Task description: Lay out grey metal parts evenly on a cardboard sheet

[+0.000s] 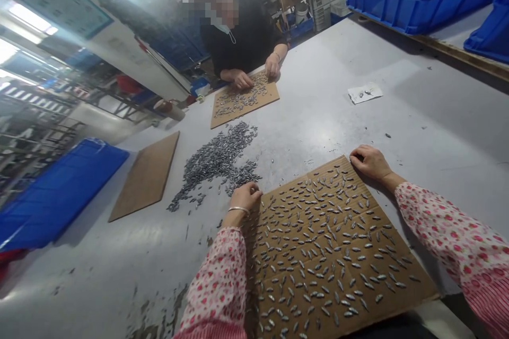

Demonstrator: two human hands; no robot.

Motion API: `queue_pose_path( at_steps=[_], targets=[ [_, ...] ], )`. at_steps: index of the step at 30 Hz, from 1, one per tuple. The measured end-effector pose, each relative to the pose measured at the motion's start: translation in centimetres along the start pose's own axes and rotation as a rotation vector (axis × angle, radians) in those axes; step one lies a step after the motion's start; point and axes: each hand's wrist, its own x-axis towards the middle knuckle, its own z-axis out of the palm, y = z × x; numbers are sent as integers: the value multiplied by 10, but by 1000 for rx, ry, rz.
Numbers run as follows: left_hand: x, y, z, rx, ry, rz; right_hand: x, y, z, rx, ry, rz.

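Left hand: curled at the near sheet's edge, bangle on wrist; grip cannot be told.
Right hand: curled on the sheet's far corner; grip cannot be told.
Near sheet: cardboard sheet under both hands' reach, carrying small grey metal pieces set apart singly.
Loose heap: same pieces, piled on the bench just beside the left hand.
Opposite: co-worker's hands on a second cardboard sheet.

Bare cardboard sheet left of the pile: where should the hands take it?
Take the cardboard sheet probably by its left long edge, coming from the side away from the small grey metal pieces. It lies thin and flat, so fingers can slip under there without brushing the pile.
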Motion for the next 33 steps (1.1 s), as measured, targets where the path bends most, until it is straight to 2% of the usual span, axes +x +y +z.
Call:
queue_pose_path(
  at_steps=[3, 8, 13, 15, 17, 21, 25, 29, 33],
  targets=[
    [4, 4, 8, 9, -22, 12, -1, 7, 4, -8, 17, 9],
    [15, 16, 10, 61, -10, 56, 3, 0, 2, -25, 14, 0],
    [9, 35, -6, 4, 144, 110, 5, -8, 0, -6, 14, 6],
    [4, 53, -15, -82, 189, 135, 5, -9, -1, 0, 11, 6],
    [-1, 78, -25, -187, 181, 216, 6, -11, -2, 0, 11, 5],
    [-11, 138, -42, -350, 39, 437, 6, -15, -4, 0, 16, 6],
    [-16, 188, -43, -377, -89, 577, 6, -17, -5, 7, 10, 8],
    [-11, 215, -31, -254, -155, 552, 6, -18, -5, 6, 6, 13],
    [-2, 224, -19, -163, -178, 565, 6, -19, -4, 13, 8, 16]
  ],
)
